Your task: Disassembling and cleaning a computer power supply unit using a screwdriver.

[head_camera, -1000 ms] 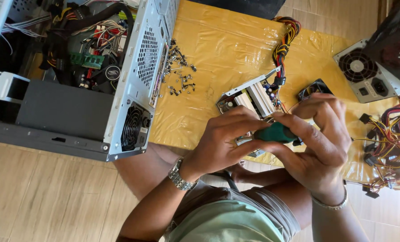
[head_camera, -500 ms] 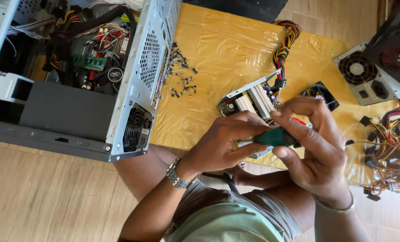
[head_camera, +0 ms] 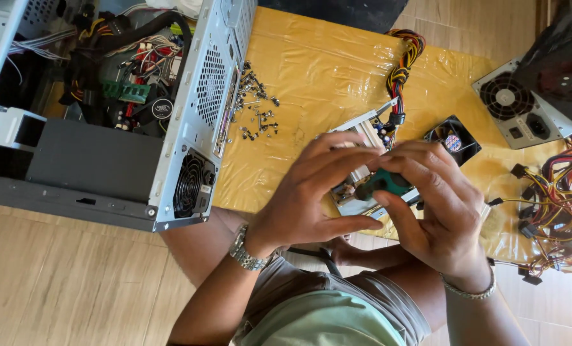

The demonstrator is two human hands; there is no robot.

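Both hands have shifted slightly leftward, the left hand (head_camera: 311, 198) and right hand (head_camera: 436, 214) pinching a green-handled tool (head_camera: 383, 183) between curled fingers above the opened power supply (head_camera: 369, 160) on the yellow-covered table (head_camera: 311, 70).

My left hand (head_camera: 305, 202) and right hand (head_camera: 436, 214) grip a green handle (head_camera: 383, 182), smooth matt plastic. Under them sits a bare metal unit (head_camera: 363, 131), dull silver. The table cover (head_camera: 324, 70) is glossy, crinkled yellow plastic film. At ten o'clock the case (head_camera: 199, 128) is perforated grey sheet metal; small shiny metal screws (head_camera: 257, 109) lie beside it.
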